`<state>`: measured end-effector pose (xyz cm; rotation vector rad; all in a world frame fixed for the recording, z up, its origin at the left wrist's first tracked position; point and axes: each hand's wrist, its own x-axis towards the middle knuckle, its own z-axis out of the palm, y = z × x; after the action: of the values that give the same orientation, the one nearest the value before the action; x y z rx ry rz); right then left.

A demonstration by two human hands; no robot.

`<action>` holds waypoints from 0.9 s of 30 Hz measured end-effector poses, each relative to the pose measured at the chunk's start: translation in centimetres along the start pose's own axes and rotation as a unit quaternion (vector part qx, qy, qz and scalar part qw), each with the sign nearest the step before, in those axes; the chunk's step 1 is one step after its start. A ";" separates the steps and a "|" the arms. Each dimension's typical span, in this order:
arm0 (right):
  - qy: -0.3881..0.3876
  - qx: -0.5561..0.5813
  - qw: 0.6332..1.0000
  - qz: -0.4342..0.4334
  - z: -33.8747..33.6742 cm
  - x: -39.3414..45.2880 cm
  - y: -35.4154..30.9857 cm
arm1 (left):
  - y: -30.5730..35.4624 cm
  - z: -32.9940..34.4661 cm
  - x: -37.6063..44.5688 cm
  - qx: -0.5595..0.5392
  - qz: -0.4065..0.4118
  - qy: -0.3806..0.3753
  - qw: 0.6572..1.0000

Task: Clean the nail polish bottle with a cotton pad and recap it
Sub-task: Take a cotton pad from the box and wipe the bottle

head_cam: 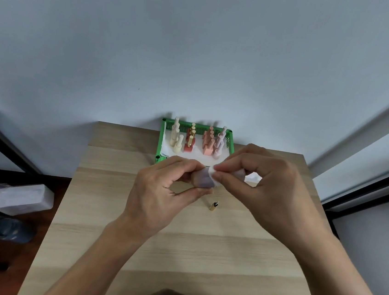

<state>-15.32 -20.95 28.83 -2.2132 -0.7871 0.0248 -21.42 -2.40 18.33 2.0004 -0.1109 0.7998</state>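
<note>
My left hand (167, 187) grips a mauve nail polish bottle (203, 180) above the wooden table (177, 253), with its open end pointing right. My right hand (257, 178) pinches a white cotton pad (212, 172) against the bottle's top. The bottle's neck is hidden by the pad and my fingers. A gold cap with a dark brush tip (213, 206) lies on the table just below the hands.
A green tray (158, 153) at the table's far edge holds several cream, red, pink and lilac bottles. More white pads (254, 177) lie behind my right hand. A wrapped white pack (20, 197) sits on the floor to the left.
</note>
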 end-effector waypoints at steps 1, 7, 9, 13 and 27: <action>-0.002 0.000 1.000 -0.004 0.1 0.0 0.0 | 0.0 0.0 0.0 0.000 0.003 0.001 1.000; 0.002 0.008 0.999 0.042 -0.1 1.5 1.6 | 0.0 0.1 -0.3 0.007 0.017 0.016 1.000; 0.003 0.079 0.994 0.078 -1.0 1.9 2.5 | -0.1 0.2 -0.5 0.008 0.025 0.026 0.999; 0.015 0.149 0.985 0.091 -2.2 1.5 3.2 | -0.3 -0.1 -0.9 0.019 0.026 0.039 0.999; -0.055 -0.002 0.998 -0.044 -0.7 -0.5 1.4 | 0.4 0.2 -0.9 0.004 0.001 0.024 1.000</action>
<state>-14.79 -22.43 28.30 -2.1942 -0.9446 0.1023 -22.19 -2.94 18.03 1.9869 -0.0821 0.8506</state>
